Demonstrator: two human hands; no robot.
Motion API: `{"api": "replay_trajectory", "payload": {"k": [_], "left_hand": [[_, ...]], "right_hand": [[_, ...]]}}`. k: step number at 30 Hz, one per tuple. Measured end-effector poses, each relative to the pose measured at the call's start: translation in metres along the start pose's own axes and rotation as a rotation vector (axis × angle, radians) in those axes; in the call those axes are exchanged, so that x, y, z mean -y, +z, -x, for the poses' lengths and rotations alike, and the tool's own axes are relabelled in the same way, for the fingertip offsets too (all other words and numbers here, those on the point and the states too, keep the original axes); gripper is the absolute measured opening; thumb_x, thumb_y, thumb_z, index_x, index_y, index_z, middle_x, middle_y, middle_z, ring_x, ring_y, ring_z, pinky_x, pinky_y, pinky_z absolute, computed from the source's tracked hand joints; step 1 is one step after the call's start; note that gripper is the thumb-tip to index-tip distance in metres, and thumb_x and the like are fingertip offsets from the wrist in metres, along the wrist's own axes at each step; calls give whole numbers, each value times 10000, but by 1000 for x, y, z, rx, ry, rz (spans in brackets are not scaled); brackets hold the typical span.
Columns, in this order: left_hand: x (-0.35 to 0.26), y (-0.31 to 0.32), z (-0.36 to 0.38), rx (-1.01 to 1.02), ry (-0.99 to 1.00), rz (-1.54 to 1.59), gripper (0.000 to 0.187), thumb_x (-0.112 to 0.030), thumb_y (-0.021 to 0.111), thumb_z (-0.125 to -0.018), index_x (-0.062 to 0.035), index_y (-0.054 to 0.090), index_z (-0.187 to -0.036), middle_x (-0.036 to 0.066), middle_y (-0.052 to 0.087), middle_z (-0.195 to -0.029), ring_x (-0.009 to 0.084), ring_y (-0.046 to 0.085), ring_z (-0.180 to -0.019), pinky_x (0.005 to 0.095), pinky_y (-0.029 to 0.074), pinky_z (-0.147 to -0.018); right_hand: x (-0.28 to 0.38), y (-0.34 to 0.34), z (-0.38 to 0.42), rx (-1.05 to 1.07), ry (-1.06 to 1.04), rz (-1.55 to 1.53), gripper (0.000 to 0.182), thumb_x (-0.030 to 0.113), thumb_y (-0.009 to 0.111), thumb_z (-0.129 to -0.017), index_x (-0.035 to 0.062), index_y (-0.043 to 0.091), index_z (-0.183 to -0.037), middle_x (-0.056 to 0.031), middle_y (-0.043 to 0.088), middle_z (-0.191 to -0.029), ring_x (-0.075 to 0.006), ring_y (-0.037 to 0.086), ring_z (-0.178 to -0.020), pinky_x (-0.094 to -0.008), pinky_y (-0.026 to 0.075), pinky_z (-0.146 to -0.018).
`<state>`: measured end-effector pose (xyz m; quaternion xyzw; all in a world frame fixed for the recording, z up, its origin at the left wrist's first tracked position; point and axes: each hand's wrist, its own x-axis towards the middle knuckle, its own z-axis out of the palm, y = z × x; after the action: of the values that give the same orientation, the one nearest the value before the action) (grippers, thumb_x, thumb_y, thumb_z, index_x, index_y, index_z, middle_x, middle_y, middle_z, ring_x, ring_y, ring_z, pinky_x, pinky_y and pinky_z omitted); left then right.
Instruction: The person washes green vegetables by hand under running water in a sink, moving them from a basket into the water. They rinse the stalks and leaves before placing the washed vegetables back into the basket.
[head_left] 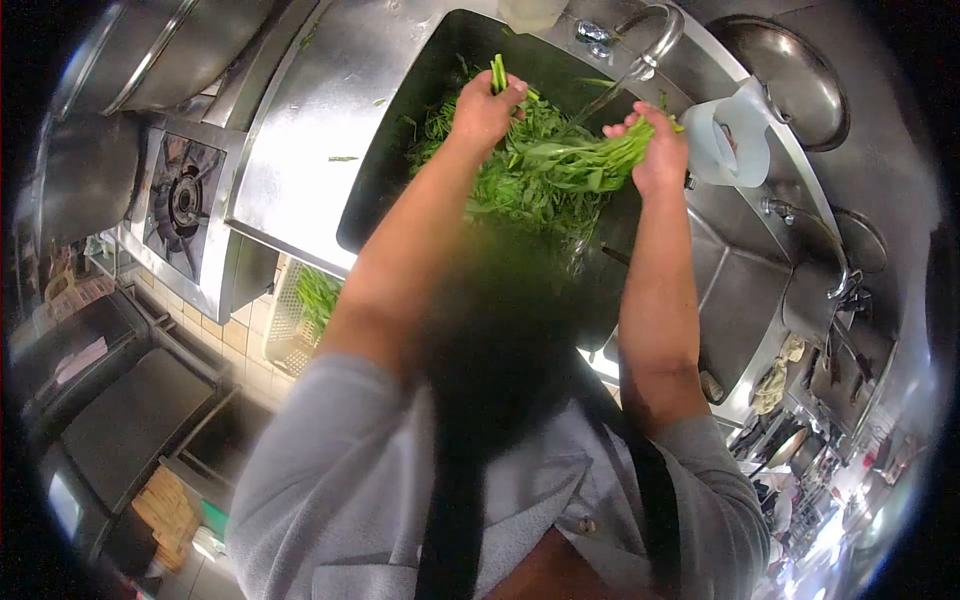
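Note:
My left hand (484, 110) is closed around a few thick green stems (499, 74), whose cut ends stick up past the fingers. My right hand (660, 152) grips a bunch of leafy greens (600, 165) by the stems, its leaves trailing left. Below both hands, a heap of loose leafy greens (530, 195) fills much of a dark sink basin (385, 205). From a curved tap (655, 58), a stream of water falls between my hands onto the greens. A dark blur hides the near part of the basin.
A translucent plastic jug (722, 140) stands right of my right hand, beside a second sink (735, 265). A round metal lid (790, 80) lies behind it. Left are a steel counter (300, 130) with leaf scraps and a gas burner (186, 200). Below sits a white basket (290, 325) of greens.

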<state>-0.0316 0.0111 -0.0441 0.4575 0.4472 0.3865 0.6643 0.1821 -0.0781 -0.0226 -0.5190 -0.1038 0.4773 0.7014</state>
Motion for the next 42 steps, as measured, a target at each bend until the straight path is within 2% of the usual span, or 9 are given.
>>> {"api": "replay_trajectory", "payload": {"k": [8, 10, 11, 13, 17, 21, 28, 37, 42], "left_hand": [[-13, 25, 17, 143, 27, -404, 177, -197, 674, -880, -36, 647, -949, 54, 664, -756, 139, 623, -662, 315, 488, -642], [-1, 30, 14, 345, 23, -473, 210, -246, 653, -897, -42, 659, -944, 70, 668, -756, 154, 602, -660, 326, 481, -652], [6, 30, 14, 359, 27, -493, 329, -384, 648, -891, -95, 693, -1041, 24, 669, -707, 124, 571, -644, 335, 465, -628], [2, 26, 13, 392, -30, -531, 290, -333, 642, -900, -73, 689, -1021, 47, 673, -744, 143, 582, -671, 331, 472, -662], [4, 11, 21, 279, -23, -402, 274, -298, 627, -919, -88, 699, -1081, 56, 692, -846, 150, 600, -765, 319, 480, -757], [15, -12, 1, 137, -97, -403, 321, -317, 621, -924, -94, 688, -1146, 40, 694, -878, 131, 590, -782, 312, 478, -790], [-41, 19, -5, 416, 195, -360, 325, -279, 729, -834, -102, 711, -1105, 4, 683, -827, 88, 562, -689, 265, 473, -672], [-29, 25, -12, 409, 131, -281, 220, -229, 760, -799, -48, 714, -915, 10, 674, -777, 89, 565, -671, 268, 461, -623], [-15, 25, -5, 395, 130, -253, 251, -262, 714, -840, -48, 707, -969, 31, 666, -780, 117, 583, -703, 277, 462, -645]], "right_hand": [[4, 50, 17, 211, -131, 882, 286, 258, 703, -826, 3, 683, -953, -68, 672, -754, -137, 602, -565, -281, 479, -564], [-2, 55, 14, 294, -119, 944, 286, 276, 681, -839, 19, 694, -965, -65, 683, -769, -130, 613, -583, -281, 484, -584], [-3, 55, 13, 297, -117, 944, 286, 276, 681, -839, 19, 694, -965, -65, 683, -769, -130, 613, -583, -281, 484, -584], [-2, 51, 9, 300, -148, 1030, 261, 247, 671, -839, 13, 692, -950, -61, 674, -754, -128, 609, -589, -281, 479, -587], [11, 46, 16, 207, -85, 731, 273, 177, 676, -827, -15, 646, -1019, -85, 671, -884, -112, 558, -621, -260, 443, -614], [27, 42, 17, 270, -107, 599, 247, 208, 648, -831, 21, 674, -990, -54, 670, -804, -128, 570, -585, -270, 440, -594], [19, 46, 11, 314, -84, 837, 228, 235, 650, -847, 32, 686, -942, -37, 655, -770, -124, 552, -591, -279, 435, -600], [16, 41, 15, 416, 10, 966, 280, 260, 654, -827, -11, 665, -899, -59, 651, -801, -127, 538, -625, -272, 417, -656], [-9, 29, 9, 115, -97, 868, 233, 212, 637, -822, -3, 675, -902, -88, 663, -793, -154, 606, -680, -293, 477, -664]]}}
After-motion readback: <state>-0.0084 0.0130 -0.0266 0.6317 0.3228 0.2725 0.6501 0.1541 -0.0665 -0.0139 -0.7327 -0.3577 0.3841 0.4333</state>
